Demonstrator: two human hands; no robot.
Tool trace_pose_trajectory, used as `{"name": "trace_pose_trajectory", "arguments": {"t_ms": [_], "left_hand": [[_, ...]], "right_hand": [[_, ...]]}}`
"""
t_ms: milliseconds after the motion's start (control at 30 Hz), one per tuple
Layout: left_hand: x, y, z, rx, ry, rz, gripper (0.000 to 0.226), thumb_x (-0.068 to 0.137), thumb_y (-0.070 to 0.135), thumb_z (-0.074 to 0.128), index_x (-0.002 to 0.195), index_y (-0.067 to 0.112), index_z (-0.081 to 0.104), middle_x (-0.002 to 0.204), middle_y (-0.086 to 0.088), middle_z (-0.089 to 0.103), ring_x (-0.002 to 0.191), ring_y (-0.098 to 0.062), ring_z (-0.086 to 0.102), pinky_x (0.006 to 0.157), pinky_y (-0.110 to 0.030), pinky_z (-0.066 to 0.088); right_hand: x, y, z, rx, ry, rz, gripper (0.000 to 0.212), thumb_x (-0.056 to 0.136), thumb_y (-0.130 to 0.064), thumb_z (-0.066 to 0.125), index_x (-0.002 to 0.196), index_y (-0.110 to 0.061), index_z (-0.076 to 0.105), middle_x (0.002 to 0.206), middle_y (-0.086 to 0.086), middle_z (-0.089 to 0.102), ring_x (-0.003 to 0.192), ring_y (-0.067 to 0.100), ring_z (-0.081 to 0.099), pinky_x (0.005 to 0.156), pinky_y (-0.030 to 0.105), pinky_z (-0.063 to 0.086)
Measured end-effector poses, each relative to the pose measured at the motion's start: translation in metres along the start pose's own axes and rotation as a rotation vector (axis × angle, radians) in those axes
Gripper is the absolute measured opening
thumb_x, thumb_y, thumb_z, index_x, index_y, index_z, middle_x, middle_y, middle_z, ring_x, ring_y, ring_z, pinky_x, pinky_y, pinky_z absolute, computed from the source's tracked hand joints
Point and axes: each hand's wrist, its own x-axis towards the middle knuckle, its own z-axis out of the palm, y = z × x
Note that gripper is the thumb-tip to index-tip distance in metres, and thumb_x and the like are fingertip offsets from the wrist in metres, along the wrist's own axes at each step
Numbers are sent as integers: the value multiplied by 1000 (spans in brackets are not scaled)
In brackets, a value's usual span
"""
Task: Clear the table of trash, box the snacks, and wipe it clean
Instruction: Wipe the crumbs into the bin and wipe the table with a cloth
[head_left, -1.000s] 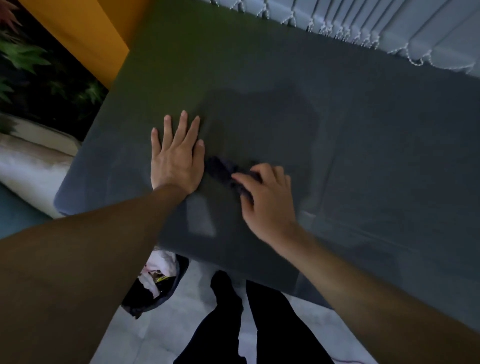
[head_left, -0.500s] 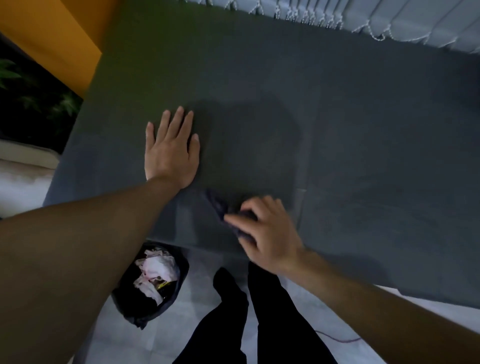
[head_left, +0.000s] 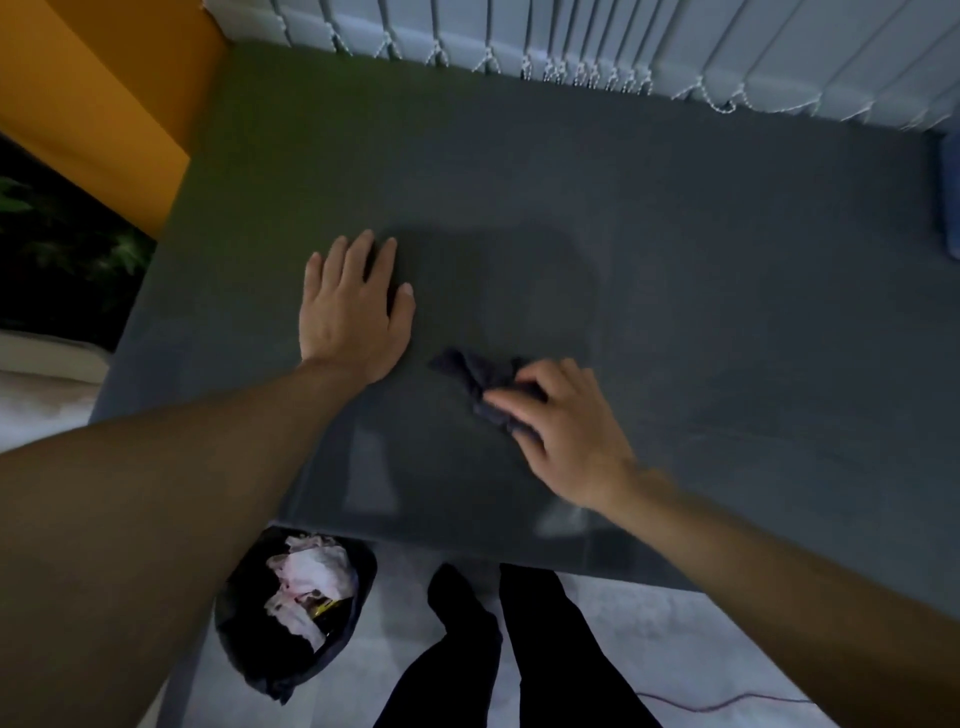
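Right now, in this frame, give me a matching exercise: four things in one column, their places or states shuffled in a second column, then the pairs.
Things
1. left hand
2. cloth
3. trash bag
4. blinds

Places or states
A. along the far edge of the table
B. flat on the table, holding nothing
C. on the floor, with crumpled paper inside
D. bunched under the right hand

Pairs: 1-B, 2-D, 3-C, 4-A
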Motion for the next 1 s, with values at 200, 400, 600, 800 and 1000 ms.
{"name": "trace_pose_trajectory", "arguments": {"t_ms": [200,400,600,800,1000], "left_hand": [[48,29,12,-46,-57,-26,59,104,41,27,159,23,17,168,-1,6,153,-34,4,123,-53,5],[58,36,26,8,-79,-121,68,98,62,8,159,32,3,168,3,-1,153,-31,-7,120,-59,-5],[57,39,24,35,-94,-125,74,94,72,5,158,35,-1,168,4,-3,153,-31,-8,117,-66,-2],[59,36,26,34,-102,-117,73,95,71,7,158,36,-3,168,5,-5,153,-29,-10,117,-66,0],[58,36,26,32,-90,-101,72,97,69,11,159,34,2,168,3,-1,153,-31,-7,118,-66,2]], "right_hand": [[51,50,-20,-60,100,180,32,88,-18,63,117,-28,70,106,5,57,96,30,52,82,44,43],[47,58,-18,17,75,76,33,87,-22,57,118,-26,69,109,3,57,97,26,51,82,40,41],[123,113,-33,-56,100,138,33,88,-20,58,119,-26,71,106,8,58,96,33,53,84,43,43],[144,114,-27,1,84,121,32,90,-23,53,117,-24,70,104,5,56,95,29,51,82,43,42],[195,149,-38,-46,43,-7,30,89,-19,58,115,-25,72,106,8,58,97,33,52,83,43,42]]}}
